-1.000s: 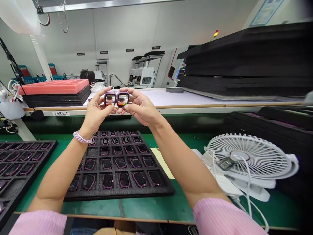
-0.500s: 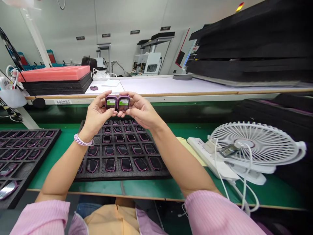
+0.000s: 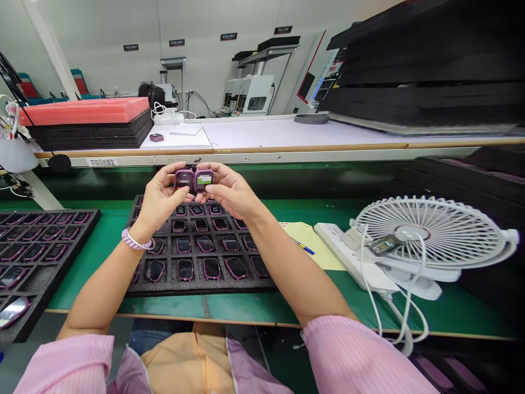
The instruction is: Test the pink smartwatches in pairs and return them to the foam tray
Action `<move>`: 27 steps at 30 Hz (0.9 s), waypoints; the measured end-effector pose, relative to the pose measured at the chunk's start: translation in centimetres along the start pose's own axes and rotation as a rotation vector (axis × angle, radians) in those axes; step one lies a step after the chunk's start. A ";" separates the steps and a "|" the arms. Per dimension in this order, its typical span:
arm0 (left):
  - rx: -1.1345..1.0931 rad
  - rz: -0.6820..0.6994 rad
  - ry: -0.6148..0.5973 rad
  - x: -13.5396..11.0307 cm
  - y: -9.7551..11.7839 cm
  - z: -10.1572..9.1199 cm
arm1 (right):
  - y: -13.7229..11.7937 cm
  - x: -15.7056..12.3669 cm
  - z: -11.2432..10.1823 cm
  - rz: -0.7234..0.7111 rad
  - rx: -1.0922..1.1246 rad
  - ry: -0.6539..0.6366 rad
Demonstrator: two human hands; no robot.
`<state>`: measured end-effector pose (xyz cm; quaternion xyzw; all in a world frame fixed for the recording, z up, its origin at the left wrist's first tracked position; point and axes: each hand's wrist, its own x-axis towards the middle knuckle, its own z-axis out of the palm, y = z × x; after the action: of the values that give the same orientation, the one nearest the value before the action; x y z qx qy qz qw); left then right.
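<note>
My left hand (image 3: 159,196) pinches a small purple watch body (image 3: 184,179) with a lit screen. Beside it, touching, my right hand (image 3: 228,190) pinches a second purple watch body (image 3: 203,178). Both are held up side by side above the far end of a black foam tray (image 3: 164,289) on the green bench. That tray holds several purple watch bodies in rows of pockets, screens dark. A pale bead bracelet sits on my left wrist.
A second black foam tray (image 3: 45,276) of watch bodies lies at the left. A white desk fan (image 3: 430,238), a white power strip (image 3: 348,261) with cables and a yellow sheet (image 3: 311,246) with a pen lie at the right. Behind, a raised shelf (image 3: 307,146) carries stacked black and pink foam trays.
Both hands have come down and nearer with the two watch bodies, from above the shelf edge to just over the tray. The view has tilted downward.
</note>
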<state>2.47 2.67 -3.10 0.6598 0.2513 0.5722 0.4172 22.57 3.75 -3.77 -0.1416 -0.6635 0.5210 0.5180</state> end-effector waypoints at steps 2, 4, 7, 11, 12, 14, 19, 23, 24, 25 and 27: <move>0.004 -0.012 -0.009 -0.1 0.0 0.0 | 0.2 0.0 0.0 -0.007 -0.006 0.009; 0.016 -0.021 -0.020 -0.2 -0.1 0.0 | 0.4 0.1 0.1 -0.005 -0.035 0.025; 0.018 -0.038 -0.014 -0.1 0.0 -0.1 | 0.4 0.1 0.2 0.004 -0.064 0.051; 0.006 -0.067 0.009 -0.2 0.4 -0.1 | -0.1 -0.1 0.4 0.024 -0.068 0.041; 0.009 -0.068 0.008 -0.2 0.5 -0.1 | -0.3 -0.1 0.5 0.029 -0.076 0.038; 0.015 -0.065 0.002 -0.2 0.7 -0.1 | -0.6 -0.2 0.6 0.036 -0.093 0.034; 0.017 -0.047 0.016 -0.2 0.6 -0.1 | -0.7 -0.4 0.8 0.024 -0.091 0.020; 0.024 -0.068 0.028 -0.2 0.6 -0.2 | -0.6 -0.5 0.9 0.028 -0.069 0.033; 0.015 -0.078 0.024 -0.3 0.8 -0.2 | -0.7 -0.6 1.0 0.032 -0.069 0.048; 0.006 -0.084 0.018 -0.5 1.1 -0.3 | -1.1 -0.8 1.1 0.038 -0.072 0.066; -0.004 -0.054 0.022 -1.4 2.4 -0.6 | -2.3 -1.7 1.4 0.042 -0.079 0.109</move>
<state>1.23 0.43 -1.90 0.6457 0.2726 0.5683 0.4311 22.89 0.76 -2.69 -0.2043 -0.6513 0.4965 0.5363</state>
